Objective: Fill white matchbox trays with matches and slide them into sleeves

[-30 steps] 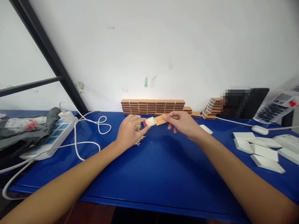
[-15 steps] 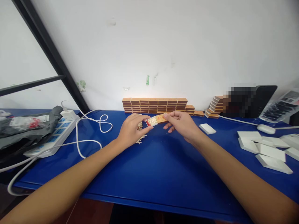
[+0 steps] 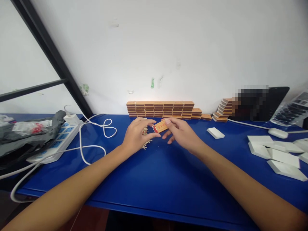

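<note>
An orange matchbox (image 3: 160, 126) is held over the middle of the blue table, almost closed, with red match heads showing at its left end. My right hand (image 3: 181, 133) grips it from the right between thumb and fingers. My left hand (image 3: 136, 133) is at the box's left end, thumb and forefinger apart, with nothing between them. Loose matches (image 3: 145, 142) lie in a pile, partly hidden behind my left hand. Behind both hands, a stack of matchboxes (image 3: 158, 109) stands along the wall.
White inner trays (image 3: 284, 157) lie at the right, one tray (image 3: 216, 132) nearer the middle. Further back are leaning matchboxes (image 3: 222, 110), a black phone-like device (image 3: 276, 102) and a white mouse-shaped object (image 3: 278, 132). At left are a power strip (image 3: 59, 141), white cables (image 3: 80, 141) and a grey bag (image 3: 31, 138).
The sleeve has slid left over the tray, covering the matches except for their heads. My right hand has moved left with it. My left finger and thumb have let go of the box's end.
</note>
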A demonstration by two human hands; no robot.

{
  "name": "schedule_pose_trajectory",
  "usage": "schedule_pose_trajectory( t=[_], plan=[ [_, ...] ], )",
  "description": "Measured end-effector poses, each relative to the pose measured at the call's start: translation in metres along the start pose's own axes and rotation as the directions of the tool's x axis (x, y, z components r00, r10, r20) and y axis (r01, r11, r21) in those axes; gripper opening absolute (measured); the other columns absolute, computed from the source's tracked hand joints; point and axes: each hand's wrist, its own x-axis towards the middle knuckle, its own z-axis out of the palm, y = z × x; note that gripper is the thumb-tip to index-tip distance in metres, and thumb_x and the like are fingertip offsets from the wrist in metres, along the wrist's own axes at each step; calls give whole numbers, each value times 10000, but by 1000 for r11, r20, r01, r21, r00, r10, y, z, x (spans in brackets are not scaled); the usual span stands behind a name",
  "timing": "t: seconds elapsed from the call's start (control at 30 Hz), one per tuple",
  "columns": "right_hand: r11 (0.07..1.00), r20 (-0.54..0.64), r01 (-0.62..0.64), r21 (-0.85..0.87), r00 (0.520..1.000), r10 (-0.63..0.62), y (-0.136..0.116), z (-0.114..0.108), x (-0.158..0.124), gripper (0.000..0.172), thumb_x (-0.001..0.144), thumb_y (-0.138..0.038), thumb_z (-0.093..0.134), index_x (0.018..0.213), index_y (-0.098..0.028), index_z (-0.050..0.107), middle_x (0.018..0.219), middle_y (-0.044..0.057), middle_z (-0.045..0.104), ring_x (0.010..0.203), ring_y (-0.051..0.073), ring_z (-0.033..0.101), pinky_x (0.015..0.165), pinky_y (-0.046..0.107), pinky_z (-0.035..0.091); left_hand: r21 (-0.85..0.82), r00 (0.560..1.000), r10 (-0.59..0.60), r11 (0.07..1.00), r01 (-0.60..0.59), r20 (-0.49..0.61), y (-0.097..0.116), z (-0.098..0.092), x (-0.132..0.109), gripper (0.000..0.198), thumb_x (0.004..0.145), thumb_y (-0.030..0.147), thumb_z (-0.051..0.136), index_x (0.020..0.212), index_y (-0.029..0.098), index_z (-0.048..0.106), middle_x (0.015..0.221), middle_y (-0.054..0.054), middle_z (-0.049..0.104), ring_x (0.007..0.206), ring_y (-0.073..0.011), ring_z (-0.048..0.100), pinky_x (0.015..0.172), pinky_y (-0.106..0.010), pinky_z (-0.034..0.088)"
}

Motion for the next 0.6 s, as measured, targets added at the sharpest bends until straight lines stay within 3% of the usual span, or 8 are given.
schedule_pose_trajectory(
  t=[0.17, 0.3, 0.37, 0.43, 0.5, 0.53, 0.6],
  plan=[
    [994, 155, 97, -42, 984, -89, 4, 17, -10, 473, 1044, -631, 482, 1181, -223, 679, 813, 41, 679, 744, 186, 704, 500, 241, 591, 49, 996, 88, 995, -88, 5, 2, -1, 1, 581, 770, 591, 897, 1187, 223, 729, 1015, -67, 769, 983, -264, 646, 927, -438, 536],
    [990, 201, 91, -106, 977, -68, -7, 13, -13, 374, 1066, -506, 474, 1106, -214, 703, 727, 17, 649, 641, 159, 637, 451, 215, 500, 53, 993, 120, 991, -120, 10, 3, -1, 1, 593, 796, 609, 867, 1215, 219, 710, 1002, -56, 766, 963, -250, 642, 916, -423, 522],
    [983, 154, 80, -167, 987, -54, -15, 1, -8, 277, 1041, -409, 542, 1053, -204, 728, 679, 3, 637, 576, 132, 589, 462, 204, 453, 50, 993, 117, 992, -117, -7, 4, -2, 1, 601, 807, 597, 861, 1238, 212, 697, 983, -53, 763, 951, -244, 640, 897, -414, 522],
    [976, 2, 69, -208, 998, -70, -19, -20, 1, 218, 1004, -362, 606, 1010, -193, 743, 652, -6, 625, 540, 113, 547, 481, 204, 433, 55, 995, 97, 994, -95, -23, 4, -2, 2, 547, 840, 553, 860, 1231, 208, 694, 976, -52, 763, 945, -240, 644, 898, -415, 525],
    [981, -254, 23, -194, 965, -73, -15, -51, 14, 250, 969, -419, 662, 1052, -193, 731, 673, 1, 639, 529, 121, 543, 445, 213, 399, 60, 997, 76, 995, -75, -28, 4, -2, 3, 419, 906, 469, 839, 1202, 207, 699, 968, -48, 764, 943, -235, 648, 908, -419, 531],
    [985, -396, 1, -171, 915, -70, -10, -69, 21, 267, 941, -427, 699, 1074, -195, 707, 724, 13, 668, 539, 128, 564, 439, 219, 407, 57, 997, 73, 996, -71, -29, 4, -2, 3, 352, 935, 422, 821, 1186, 206, 701, 962, -45, 764, 944, -233, 649, 913, -420, 534],
    [984, -640, -29, -174, 763, -91, 4, -105, 34, 338, 914, -444, 729, 1135, -203, 644, 813, 45, 712, 560, 144, 607, 457, 238, 456, 49, 997, 79, 996, -77, -26, 3, -1, 2, 261, 968, 352, 786, 1167, 204, 704, 949, -41, 761, 941, -231, 647, 909, -421, 541]
  ],
)
